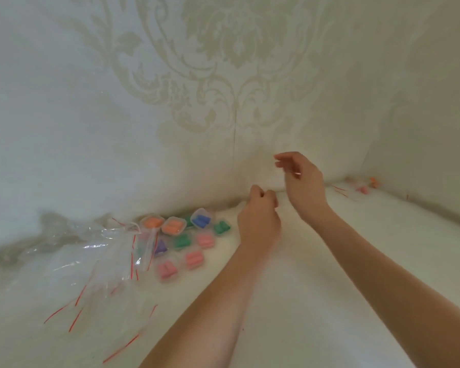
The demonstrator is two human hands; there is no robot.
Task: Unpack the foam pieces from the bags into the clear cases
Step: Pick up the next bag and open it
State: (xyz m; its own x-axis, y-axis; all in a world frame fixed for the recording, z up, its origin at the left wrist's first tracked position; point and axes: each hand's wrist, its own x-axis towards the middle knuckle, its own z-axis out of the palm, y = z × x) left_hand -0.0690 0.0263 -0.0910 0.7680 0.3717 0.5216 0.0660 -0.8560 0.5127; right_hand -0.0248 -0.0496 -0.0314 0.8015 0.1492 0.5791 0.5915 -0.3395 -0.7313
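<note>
**Inspector:** Step in hand?

**Assistant:** Judged to be mid-unpacking. The left hand [259,219] is raised over the white surface [329,274], fingers curled; whether that grip is clamped on a small clear bag I cannot tell. The right hand [302,181] is held higher, fingers apart and loosely bent, a red streak at its fingertips; its grip cannot be confirmed either.

**Inspector:** Location of the task items?

**Assistant:** Filled clear cases [189,239] sit in a cluster left of the hands, holding orange, blue, green, pink and purple foam pieces. Emptied bags [91,261] with red seal strips lie further left. Loose foam pieces [367,185] rest at the far right corner.

**Inspector:** Next move?

**Assistant:** Likely another bag and an open case; neither is identifiable.
</note>
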